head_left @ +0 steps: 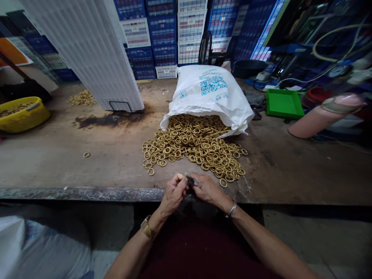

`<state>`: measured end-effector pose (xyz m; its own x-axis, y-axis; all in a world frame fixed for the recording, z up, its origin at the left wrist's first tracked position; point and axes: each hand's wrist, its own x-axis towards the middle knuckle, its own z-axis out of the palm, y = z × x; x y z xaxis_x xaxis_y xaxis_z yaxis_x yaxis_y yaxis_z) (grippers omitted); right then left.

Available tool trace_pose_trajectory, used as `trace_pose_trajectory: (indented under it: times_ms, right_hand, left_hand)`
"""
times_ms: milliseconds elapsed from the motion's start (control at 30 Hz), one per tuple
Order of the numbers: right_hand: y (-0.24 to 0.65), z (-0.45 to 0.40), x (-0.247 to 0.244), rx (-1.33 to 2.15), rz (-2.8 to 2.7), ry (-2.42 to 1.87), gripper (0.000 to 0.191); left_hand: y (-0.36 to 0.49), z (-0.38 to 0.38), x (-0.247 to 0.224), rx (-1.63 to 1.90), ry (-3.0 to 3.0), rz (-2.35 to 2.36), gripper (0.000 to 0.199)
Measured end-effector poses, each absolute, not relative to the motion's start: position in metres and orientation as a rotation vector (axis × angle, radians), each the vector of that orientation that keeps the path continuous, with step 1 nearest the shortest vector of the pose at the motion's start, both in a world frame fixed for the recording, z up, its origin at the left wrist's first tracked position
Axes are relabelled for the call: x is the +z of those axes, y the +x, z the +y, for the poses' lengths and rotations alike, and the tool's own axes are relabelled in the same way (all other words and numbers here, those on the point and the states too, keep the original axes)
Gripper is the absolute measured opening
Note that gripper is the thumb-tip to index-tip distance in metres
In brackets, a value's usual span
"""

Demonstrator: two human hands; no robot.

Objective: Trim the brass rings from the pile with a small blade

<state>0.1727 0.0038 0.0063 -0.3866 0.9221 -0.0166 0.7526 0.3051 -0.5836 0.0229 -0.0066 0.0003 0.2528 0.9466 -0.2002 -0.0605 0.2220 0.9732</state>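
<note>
At the front edge of the workbench, my left hand (pixel 175 189) is closed in a pinch. Whatever lies between its fingertips is too small and hidden to make out. My right hand (pixel 208 188) grips a small hand tool (pixel 192 181) with a dark tip and a greyish body, and its tip meets the left fingertips. Just beyond both hands spreads a pile of brass-coloured rings (pixel 197 143), spilling from the mouth of a white woven sack (pixel 192 89) that lies on its side. A single ring (pixel 223 183) rests near my right hand.
One stray ring (pixel 86 154) lies to the left. Farther off are a yellow basin (pixel 31 116) of rings, a tall white corrugated panel (pixel 95 50) and a small ring heap (pixel 83 98). On the right are a green tray (pixel 284 104) and a pink bottle (pixel 316 118). Stacked crates (pixel 162 29) line the back.
</note>
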Motion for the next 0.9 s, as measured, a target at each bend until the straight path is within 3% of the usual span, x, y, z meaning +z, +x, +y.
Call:
trace_pose_trajectory:
  times_ms: [300,533,900]
  right_hand:
    - [0.174,-0.002,0.011,0.524,-2.250,-1.766,0.018]
    - [0.226,-0.035,-0.005,0.155,-1.799,-2.122,0.018]
    - [0.219,-0.030,-0.005,0.080,-1.927,-2.353,0.013]
  left_hand:
    - [0.023,-0.019,0.030,0.895,0.778,0.802,0.028]
    - [0.022,-0.009,0.016,0.871,0.489,0.752,0.021]
    - [0.022,-0.005,0.007,0.816,0.177,0.692,0.022]
